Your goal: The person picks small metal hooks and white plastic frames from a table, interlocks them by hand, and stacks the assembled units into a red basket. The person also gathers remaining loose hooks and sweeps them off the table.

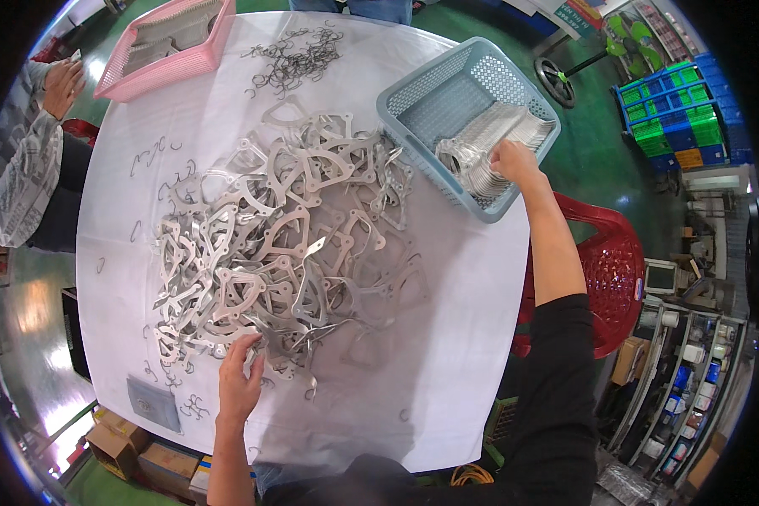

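Near left: a flat grey packet [153, 403] lies on the white-covered desk [472, 295], apart from the metal.
Left grip: the left hand [241, 384] is at the pile's near edge, fingers curled with little gap; I cannot tell whether metal is between them.
Loose pile: thin metal plates [282, 240] lie tangled mid-desk, probably put there to suit both arms' reach.
Right grip: the right hand [517, 162] has its fingers bunched on the stacked plates [506, 126]; whether it pinches one I cannot tell.
Blue-grey basket [426, 93]: those plates sit nested in a row inside, presumably to save room and avoid tangling.
Far side: wire hooks [299, 63] are heaped separately, seemingly to keep kinds apart; a pink basket [164, 67] stands left of them.
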### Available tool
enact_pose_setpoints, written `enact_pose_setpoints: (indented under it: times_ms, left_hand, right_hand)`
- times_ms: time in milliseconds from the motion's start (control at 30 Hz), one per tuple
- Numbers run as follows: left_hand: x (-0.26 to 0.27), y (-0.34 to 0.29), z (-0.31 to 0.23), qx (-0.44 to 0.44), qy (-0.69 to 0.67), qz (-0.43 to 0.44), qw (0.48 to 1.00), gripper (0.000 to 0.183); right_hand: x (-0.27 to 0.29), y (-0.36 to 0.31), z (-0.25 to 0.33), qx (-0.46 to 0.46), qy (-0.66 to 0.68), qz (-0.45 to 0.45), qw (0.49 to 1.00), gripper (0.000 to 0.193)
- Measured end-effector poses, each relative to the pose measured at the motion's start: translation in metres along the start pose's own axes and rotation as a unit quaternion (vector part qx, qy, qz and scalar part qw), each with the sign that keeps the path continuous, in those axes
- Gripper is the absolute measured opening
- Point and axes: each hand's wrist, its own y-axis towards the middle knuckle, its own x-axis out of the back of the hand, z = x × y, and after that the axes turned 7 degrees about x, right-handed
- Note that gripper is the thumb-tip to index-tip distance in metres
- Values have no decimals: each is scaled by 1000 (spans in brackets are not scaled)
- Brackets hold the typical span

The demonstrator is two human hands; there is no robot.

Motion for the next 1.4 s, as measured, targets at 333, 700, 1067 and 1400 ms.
enact_pose_setpoints:
  times_ms: [333,700,1067,1400]
  left_hand:
    - [0,0,2,17,-3,1,1000,33]
    - [19,-11,7,1,52,-19,998,29]
    - [19,-16,17,33,40,-22,998,27]
    - [16,-24,15,45,40,-23,998,26]
  right_hand:
    - [-11,5,9,-22,-52,2,998,21]
    - [-27,12,68,122,-50,96,987,62]
    - [-47,42,89,183,-186,111,959,39]
    - [-64,35,60,278,-86,-21,956,39]
